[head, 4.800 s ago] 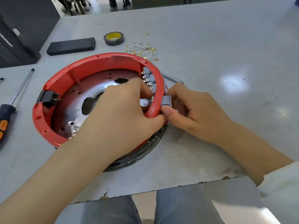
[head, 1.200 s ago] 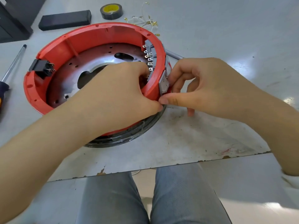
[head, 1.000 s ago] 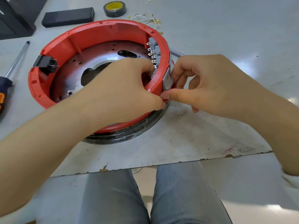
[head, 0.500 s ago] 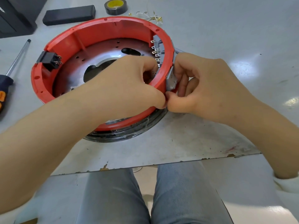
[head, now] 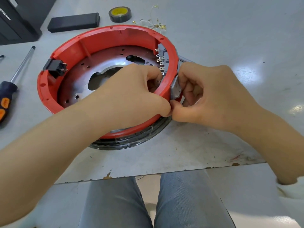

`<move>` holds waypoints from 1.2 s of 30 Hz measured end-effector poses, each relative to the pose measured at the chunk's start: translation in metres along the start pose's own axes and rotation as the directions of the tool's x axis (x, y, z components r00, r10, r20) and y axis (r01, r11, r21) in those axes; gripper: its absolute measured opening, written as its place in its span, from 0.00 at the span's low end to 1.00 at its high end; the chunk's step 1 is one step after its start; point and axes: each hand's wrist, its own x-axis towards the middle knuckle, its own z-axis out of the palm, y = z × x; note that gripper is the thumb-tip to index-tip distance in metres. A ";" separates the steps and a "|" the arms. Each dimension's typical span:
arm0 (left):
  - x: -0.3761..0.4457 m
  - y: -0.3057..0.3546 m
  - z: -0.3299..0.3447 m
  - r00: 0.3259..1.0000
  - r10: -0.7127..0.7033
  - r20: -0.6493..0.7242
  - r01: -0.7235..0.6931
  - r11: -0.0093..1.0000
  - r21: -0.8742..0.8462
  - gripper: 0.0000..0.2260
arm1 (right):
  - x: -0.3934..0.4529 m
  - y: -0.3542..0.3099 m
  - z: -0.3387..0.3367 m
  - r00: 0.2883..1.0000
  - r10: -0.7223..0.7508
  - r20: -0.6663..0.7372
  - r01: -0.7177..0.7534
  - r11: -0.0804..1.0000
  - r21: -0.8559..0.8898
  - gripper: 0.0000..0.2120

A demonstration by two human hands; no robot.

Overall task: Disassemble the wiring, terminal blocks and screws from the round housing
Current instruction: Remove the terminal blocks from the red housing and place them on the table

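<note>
The round red housing (head: 98, 38) lies open side up on the grey table (head: 230, 38), on a black ring (head: 131, 142). A grey terminal block (head: 175, 87) sits in the right wall, half out on the outside. My right hand (head: 213, 96) pinches that block from outside with thumb and curled fingers. My left hand (head: 131, 91) reaches over the rim, its fingers curled on the block's inner side and its thumb on the wall. A second grey block with metal tabs (head: 162, 58) sits further along the wall. A black switch (head: 55, 67) is in the left wall.
A screwdriver (head: 9, 86) lies left of the housing. Behind it are a black box (head: 74, 22), a roll of black tape (head: 120, 14) and loose white wires with brass terminals (head: 153, 23). A metal rod (head: 185, 59) pokes out behind my right hand. The table edge runs above my knees.
Both hands have stayed on the grey block in the right wall. My right thumb has closed in against my left thumb, and the block's outer face has tilted out of the wall.
</note>
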 end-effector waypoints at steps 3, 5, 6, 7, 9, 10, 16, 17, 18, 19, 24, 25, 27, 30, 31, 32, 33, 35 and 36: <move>0.001 -0.002 0.000 1.000 0.004 -0.006 -0.004 1.000 0.002 0.12 | 0.000 -0.003 0.000 1.000 -0.010 -0.018 0.009 0.997 -0.073 0.12; 0.001 -0.002 0.000 1.000 -0.003 -0.008 0.003 1.000 0.016 0.12 | 0.001 -0.004 -0.001 1.000 -0.006 -0.016 0.004 0.995 -0.099 0.12; 0.000 -0.002 0.000 1.000 -0.004 -0.009 0.005 1.000 0.015 0.11 | 0.001 -0.003 -0.002 1.000 -0.008 -0.009 0.007 0.994 -0.106 0.12; 0.001 -0.001 0.000 1.000 -0.004 -0.009 0.004 1.000 0.012 0.11 | 0.002 -0.003 -0.003 1.000 -0.009 -0.001 0.009 0.995 -0.104 0.12; 0.001 -0.001 0.000 1.000 -0.004 -0.006 0.004 1.000 0.012 0.10 | 0.002 -0.002 -0.003 1.000 -0.001 0.015 0.002 0.998 -0.062 0.12; 0.002 -0.001 0.000 1.000 -0.006 -0.002 0.006 1.000 0.016 0.10 | 0.002 -0.002 -0.002 1.000 0.007 0.023 -0.007 1.000 -0.023 0.13; 0.002 0.002 0.001 1.000 -0.004 0.017 0.005 0.999 -0.043 0.09 | 0.003 0.000 0.000 0.998 0.027 0.050 -0.033 0.993 0.115 0.13; 0.002 0.002 0.001 1.000 -0.005 0.026 0.006 0.998 -0.055 0.09 | 0.002 0.000 0.000 0.998 0.025 0.057 -0.032 0.991 0.131 0.13; 0.002 0.003 0.000 0.999 -0.007 0.046 0.010 0.998 -0.069 0.09 | 0.002 0.000 0.001 0.998 0.025 0.061 -0.034 0.988 0.152 0.13; 0.002 0.003 0.000 0.997 -0.009 0.071 0.015 0.996 -0.083 0.10 | 0.001 0.000 0.001 0.998 0.028 0.061 -0.039 0.983 0.181 0.13; 0.003 0.003 0.001 0.997 -0.005 0.080 0.008 0.999 -0.038 0.09 | -0.005 -0.003 -0.004 0.998 0.018 0.057 -0.018 1.000 -0.005 0.13; 0.004 0.003 0.001 0.998 0.000 0.067 0.001 1.000 -0.018 0.08 | -0.004 -0.004 -0.006 0.998 0.029 0.061 -0.025 0.997 -0.074 0.13; 0.002 0.002 0.003 0.999 0.025 0.021 -0.026 0.998 0.049 0.07 | -0.004 -0.005 -0.009 0.997 0.050 0.059 -0.040 0.986 -0.161 0.14; -0.002 0.001 0.007 0.993 0.066 -0.096 -0.055 0.992 0.112 0.09 | -0.006 -0.006 -0.011 0.994 0.064 0.087 -0.044 0.975 -0.218 0.13; -0.003 0.002 0.006 0.990 0.067 -0.124 -0.056 0.995 0.087 0.10 | -0.006 -0.006 -0.012 0.993 0.066 0.096 -0.042 0.972 -0.233 0.13; -0.004 0.002 0.006 0.988 0.067 -0.140 -0.060 0.997 0.059 0.11 | -0.006 -0.007 -0.014 0.994 0.064 0.091 -0.039 0.968 -0.248 0.14; -0.004 0.002 0.005 0.987 0.071 -0.144 -0.066 0.997 0.038 0.11 | -0.006 -0.008 -0.016 0.996 0.055 0.073 -0.034 0.965 -0.259 0.15; -0.004 0.002 0.002 0.991 0.071 -0.117 -0.071 0.997 0.000 0.10 | -0.005 -0.008 -0.019 0.999 0.017 0.036 -0.007 0.964 -0.266 0.16; -0.004 0.003 0.000 0.993 0.066 -0.093 -0.068 0.997 -0.026 0.09 | -0.004 -0.008 -0.021 0.999 0.005 0.042 0.005 0.970 -0.244 0.16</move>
